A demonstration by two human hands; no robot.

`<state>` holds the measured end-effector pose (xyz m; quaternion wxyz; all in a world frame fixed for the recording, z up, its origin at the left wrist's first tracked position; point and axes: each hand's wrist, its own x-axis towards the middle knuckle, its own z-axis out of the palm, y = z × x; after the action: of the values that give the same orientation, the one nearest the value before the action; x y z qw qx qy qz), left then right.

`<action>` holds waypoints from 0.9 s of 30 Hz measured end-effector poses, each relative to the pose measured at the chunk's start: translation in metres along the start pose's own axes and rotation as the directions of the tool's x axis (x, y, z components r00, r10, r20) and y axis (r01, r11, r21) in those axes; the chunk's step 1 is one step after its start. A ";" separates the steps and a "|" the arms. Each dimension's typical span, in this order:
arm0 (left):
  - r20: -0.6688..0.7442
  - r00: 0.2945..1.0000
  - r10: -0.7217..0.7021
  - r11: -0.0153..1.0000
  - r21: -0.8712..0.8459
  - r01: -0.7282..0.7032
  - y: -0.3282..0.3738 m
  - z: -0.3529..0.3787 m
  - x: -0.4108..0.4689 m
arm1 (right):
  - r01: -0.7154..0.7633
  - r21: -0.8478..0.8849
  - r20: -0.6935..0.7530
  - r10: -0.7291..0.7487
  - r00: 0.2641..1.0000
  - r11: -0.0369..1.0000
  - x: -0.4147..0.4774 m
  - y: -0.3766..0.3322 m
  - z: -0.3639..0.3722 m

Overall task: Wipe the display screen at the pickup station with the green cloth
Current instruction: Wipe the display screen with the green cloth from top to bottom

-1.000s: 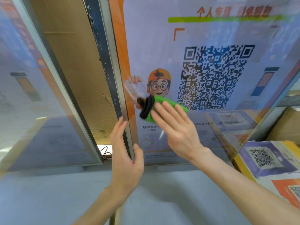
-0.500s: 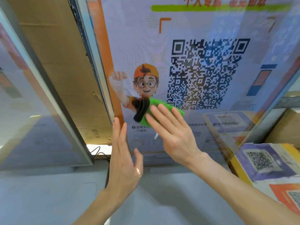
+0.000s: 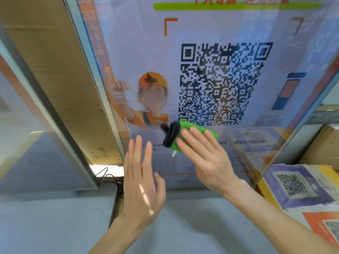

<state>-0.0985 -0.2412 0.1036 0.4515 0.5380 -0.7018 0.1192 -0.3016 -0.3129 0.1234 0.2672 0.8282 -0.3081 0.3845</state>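
Green cloth (image 3: pixel 199 128) farther right on display screen (image 3: pixel 146 43), under right fingers (image 3: pixel 195 140)

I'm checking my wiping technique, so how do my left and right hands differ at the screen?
The right hand presses the green cloth against the display screen, while the left hand holds nothing. The right hand slants toward the upper left; the left hand points nearly straight up. The right hand is just below the QR code; the left hand is nearer the screen's left edge. Both have straight fingers.

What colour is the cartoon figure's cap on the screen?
The cap is orange, head view.
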 end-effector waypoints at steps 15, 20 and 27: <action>-0.018 1.000 0.014 0.994 0.105 -0.012 0.005 0.034 0.003 | 0.054 0.006 0.046 -0.054 0.997 0.999 -0.027 0.013 -0.001; -0.032 0.999 -0.018 0.993 0.115 0.022 0.010 0.037 0.003 | -0.135 0.096 -0.202 0.152 0.968 0.986 0.020 0.023 -0.012; -0.004 1.000 -0.015 0.981 0.193 0.015 0.017 0.030 0.002 | 0.176 -0.024 0.108 -0.173 0.979 0.984 -0.056 0.028 0.005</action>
<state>-0.1285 -0.2557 0.0933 0.3992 0.5842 -0.6822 0.1840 -0.3477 -0.3183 0.0815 0.2969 0.8666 -0.2543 0.3100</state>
